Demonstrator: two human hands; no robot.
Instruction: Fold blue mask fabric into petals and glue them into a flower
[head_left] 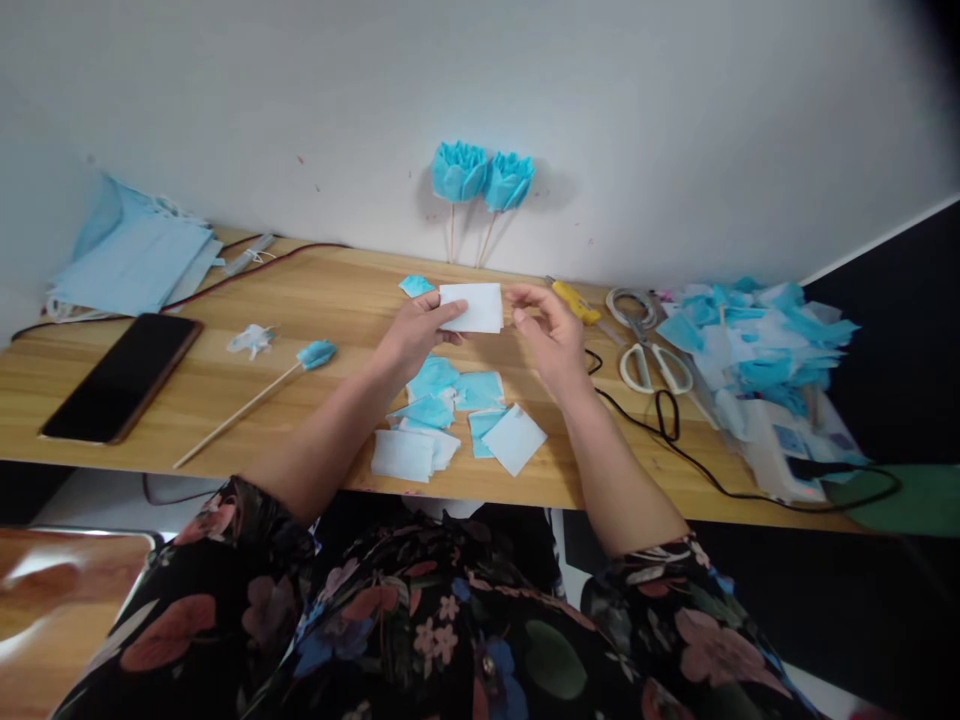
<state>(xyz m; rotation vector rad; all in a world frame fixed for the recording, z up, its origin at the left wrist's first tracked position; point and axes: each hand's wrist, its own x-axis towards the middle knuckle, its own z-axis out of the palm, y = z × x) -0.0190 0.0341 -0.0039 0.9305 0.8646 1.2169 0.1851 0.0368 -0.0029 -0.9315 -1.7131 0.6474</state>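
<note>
My left hand [424, 325] grips a white rectangular piece [480, 307] between thumb and fingers, over the middle of the wooden table [322, 290]. Just right of the piece, my right hand [547, 325] has its fingers bent and apart, with nothing seen between them. Below the hands lie several blue and white cut pieces [514, 440]. A small blue piece [415, 286] lies behind my left hand. To the left rests a thin stick with a blue bud [316, 353] on its end.
Two blue flowers [459, 172] on sticks lean on the wall. At left are face masks [135, 255] and a phone [122, 378]. Right: yellow cutter [576, 302], scissors [655, 367], blue scraps [765, 335], white device [780, 455] and black cable [705, 474].
</note>
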